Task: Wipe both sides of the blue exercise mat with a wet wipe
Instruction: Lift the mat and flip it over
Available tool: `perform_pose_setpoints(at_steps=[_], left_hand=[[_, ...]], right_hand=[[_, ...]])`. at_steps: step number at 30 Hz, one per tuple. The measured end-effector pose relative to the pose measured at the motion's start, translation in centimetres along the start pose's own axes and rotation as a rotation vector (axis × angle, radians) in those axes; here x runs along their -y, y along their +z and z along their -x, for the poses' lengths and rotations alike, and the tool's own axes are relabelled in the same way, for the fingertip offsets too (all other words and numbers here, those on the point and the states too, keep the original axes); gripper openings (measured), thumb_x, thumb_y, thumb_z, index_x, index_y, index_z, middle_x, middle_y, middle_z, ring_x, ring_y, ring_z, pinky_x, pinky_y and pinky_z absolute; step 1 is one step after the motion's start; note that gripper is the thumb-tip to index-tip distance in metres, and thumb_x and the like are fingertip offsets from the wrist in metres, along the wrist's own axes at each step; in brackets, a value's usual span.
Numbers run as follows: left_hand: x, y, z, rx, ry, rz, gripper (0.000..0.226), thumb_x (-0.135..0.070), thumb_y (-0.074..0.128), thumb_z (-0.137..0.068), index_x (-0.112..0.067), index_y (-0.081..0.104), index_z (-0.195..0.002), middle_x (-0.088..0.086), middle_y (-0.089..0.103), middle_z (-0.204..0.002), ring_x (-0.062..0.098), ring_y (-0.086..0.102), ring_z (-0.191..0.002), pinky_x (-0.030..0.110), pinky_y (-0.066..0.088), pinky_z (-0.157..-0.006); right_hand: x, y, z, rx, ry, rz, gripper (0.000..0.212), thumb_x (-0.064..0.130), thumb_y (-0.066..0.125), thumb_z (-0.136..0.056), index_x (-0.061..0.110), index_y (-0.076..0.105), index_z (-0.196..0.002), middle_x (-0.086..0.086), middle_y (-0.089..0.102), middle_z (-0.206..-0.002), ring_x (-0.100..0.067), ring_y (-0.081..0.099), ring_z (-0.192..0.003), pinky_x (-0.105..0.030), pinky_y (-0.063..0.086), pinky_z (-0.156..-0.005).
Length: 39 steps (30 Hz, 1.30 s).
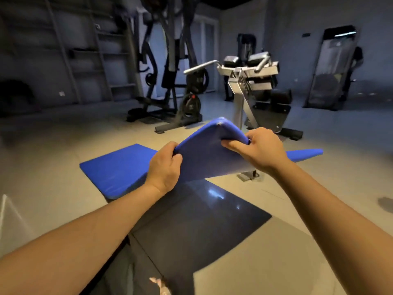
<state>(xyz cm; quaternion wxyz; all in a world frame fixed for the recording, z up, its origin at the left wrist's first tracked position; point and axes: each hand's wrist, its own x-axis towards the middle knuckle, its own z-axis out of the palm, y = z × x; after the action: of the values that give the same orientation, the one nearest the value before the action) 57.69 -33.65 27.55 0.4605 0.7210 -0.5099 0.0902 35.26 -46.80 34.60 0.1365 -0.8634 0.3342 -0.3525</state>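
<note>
Both hands are clamped on the mat [204, 154]: left hand [164, 167] grips the near edge, right hand [260, 149] pinches the raised corner. One end lies flat on the floor [276, 241], the rest is lifted and bending. Looks light, thick and floppy, so I'd grab the edges, hands wide.

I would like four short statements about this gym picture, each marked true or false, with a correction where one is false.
1. The left hand and the right hand both grip the blue foam exercise mat. True.
2. The whole mat lies flat. False: the part in the hands is raised and bent.
3. The right hand holds a wet wipe. False: no wipe shows in either hand.
4. A silver metal gym machine stands beyond the mat. True.
</note>
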Motion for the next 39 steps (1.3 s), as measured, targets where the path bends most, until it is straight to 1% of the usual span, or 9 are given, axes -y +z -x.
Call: perform_pose_setpoints(at_steps=[3,5,9,12,15,23,28,33,39], left_hand=[[-2.0,0.8,-0.5,-0.144,-0.079,0.113,0.041,-0.063,0.039,-0.092,-0.026,0.042,-0.075,-0.007,0.049,-0.069,0.010,0.046,-0.067,0.026,0.031,-0.057],[-2.4,1.3,-1.2,-0.149,-0.128,0.036,0.056,-0.074,0.033,-0.095,-0.023,0.042,-0.073,-0.006,0.050,-0.068,0.013,0.046,-0.065,0.032,0.029,-0.056],[-1.1,2.1,-1.8,-0.082,-0.180,-0.105,0.076,-0.083,0.012,-0.081,-0.017,0.048,-0.074,-0.001,0.053,-0.068,0.023,0.050,-0.067,0.037,0.032,-0.057],[-0.1,2.4,-2.7,-0.086,-0.203,-0.087,0.075,-0.083,0.010,-0.079,-0.018,0.048,-0.072,-0.001,0.053,-0.068,0.022,0.049,-0.066,0.036,0.032,-0.056],[-0.5,1.8,-4.3,-0.062,-0.171,-0.072,0.067,-0.079,0.014,-0.084,-0.020,0.041,-0.065,-0.003,0.047,-0.063,0.020,0.043,-0.062,0.034,0.029,-0.055],[-5.2,0.7,-10.4,-0.078,-0.033,-0.081,0.063,-0.070,0.041,-0.095,-0.021,0.035,-0.057,-0.004,0.042,-0.054,0.017,0.041,-0.054,0.034,0.027,-0.054],[-10.3,-1.7,-14.8,-0.125,0.118,-0.067,0.069,-0.073,0.052,-0.090,-0.018,0.035,-0.052,-0.003,0.039,-0.049,0.015,0.038,-0.049,0.031,0.031,-0.053],[-14.5,-2.5,-17.3,-0.100,0.277,-0.130,0.072,-0.077,0.055,-0.086,-0.016,0.040,-0.050,-0.001,0.039,-0.047,0.015,0.037,-0.047,0.035,0.031,-0.051],[-16.2,-0.4,-18.2,-0.106,0.469,-0.260,0.078,-0.084,0.050,-0.081,-0.011,0.050,-0.053,0.002,0.050,-0.050,0.019,0.046,-0.049,0.038,0.037,-0.051]], right_hand=[[1.2,0.9,-0.5,-0.010,-0.002,0.018,0.071,0.070,0.064,-0.079,0.013,0.036,-0.049,-0.001,0.035,-0.044,-0.022,0.038,-0.049,-0.033,0.026,-0.049],[1.2,1.3,-0.6,0.014,-0.012,0.025,0.073,0.073,0.065,-0.077,0.013,0.031,-0.050,-0.001,0.029,-0.045,-0.022,0.033,-0.049,-0.033,0.023,-0.050],[-1.3,0.9,-1.5,0.256,-0.108,0.091,0.081,0.084,0.064,-0.062,0.005,0.044,-0.061,-0.011,0.037,-0.055,-0.023,0.035,-0.054,-0.035,0.025,-0.053],[-4.5,0.0,-1.9,0.345,-0.108,0.357,0.074,0.085,0.062,-0.057,0.012,0.057,-0.068,-0.004,0.054,-0.059,-0.021,0.053,-0.059,-0.032,0.035,-0.053],[-6.2,0.9,-1.8,0.324,-0.049,0.394,0.059,0.078,0.065,-0.067,0.019,0.061,-0.069,0.002,0.059,-0.062,-0.017,0.055,-0.061,-0.031,0.040,-0.053],[-7.5,0.2,-0.2,0.167,0.174,-0.091,0.056,0.062,0.077,-0.074,0.009,0.060,-0.064,0.000,0.047,-0.053,-0.019,0.042,-0.054,-0.032,0.031,-0.053],[-5.1,-1.5,1.6,0.033,0.333,-0.630,0.037,0.047,0.082,-0.077,0.012,0.073,-0.071,-0.008,0.071,-0.068,-0.024,0.063,-0.059,-0.037,0.048,-0.057],[-4.1,-0.6,2.5,-0.174,0.414,-0.817,0.034,0.043,0.082,-0.079,0.011,0.074,-0.074,-0.007,0.073,-0.070,-0.028,0.067,-0.065,-0.042,0.055,-0.059],[-4.5,2.7,3.8,-0.322,0.463,-0.903,0.043,0.040,0.081,-0.080,0.009,0.060,-0.060,0.002,0.060,-0.054,-0.019,0.053,-0.056,-0.032,0.044,-0.052]])
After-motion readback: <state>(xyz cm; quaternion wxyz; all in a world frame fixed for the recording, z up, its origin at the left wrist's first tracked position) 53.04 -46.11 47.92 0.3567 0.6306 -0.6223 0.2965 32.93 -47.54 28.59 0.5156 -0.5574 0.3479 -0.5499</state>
